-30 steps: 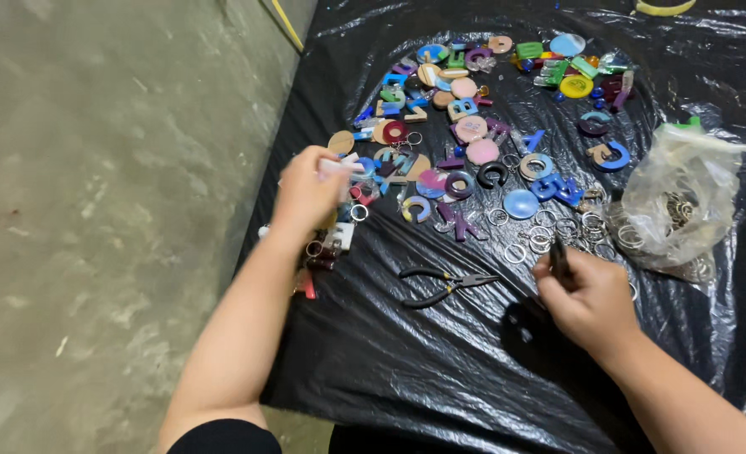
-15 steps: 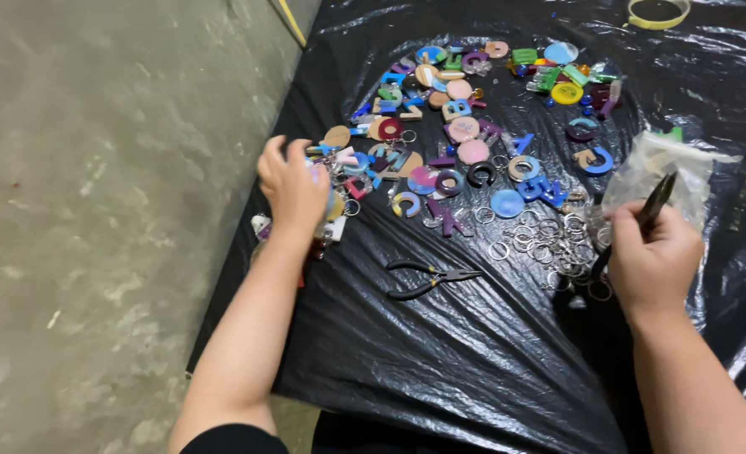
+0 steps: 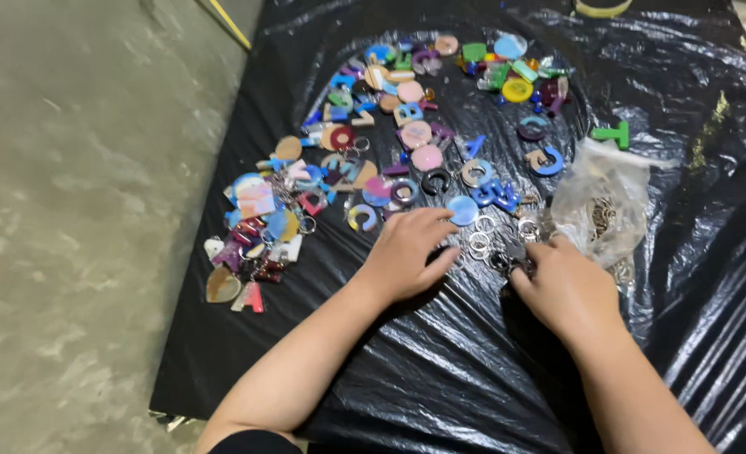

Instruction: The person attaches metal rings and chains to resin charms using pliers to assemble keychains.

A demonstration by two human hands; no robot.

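Key rings (image 3: 480, 244), several loose metal ones too tangled to count, lie on one black plastic sheet (image 3: 440, 370) between two hands. Left hand (image 3: 406, 252) rests flat beside them, fingers loosely spread. Right hand (image 3: 562, 286) pinches rings. One clear bag (image 3: 604, 202) sits beside many coloured charms (image 3: 406, 126).

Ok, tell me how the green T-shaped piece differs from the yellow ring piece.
The green T is a letter shape with straight bars; the yellow ring is round with a hole. The T lies alone on the black sheet by the clear bag; the ring sits packed among other pieces. Both lie flat, away from both hands.
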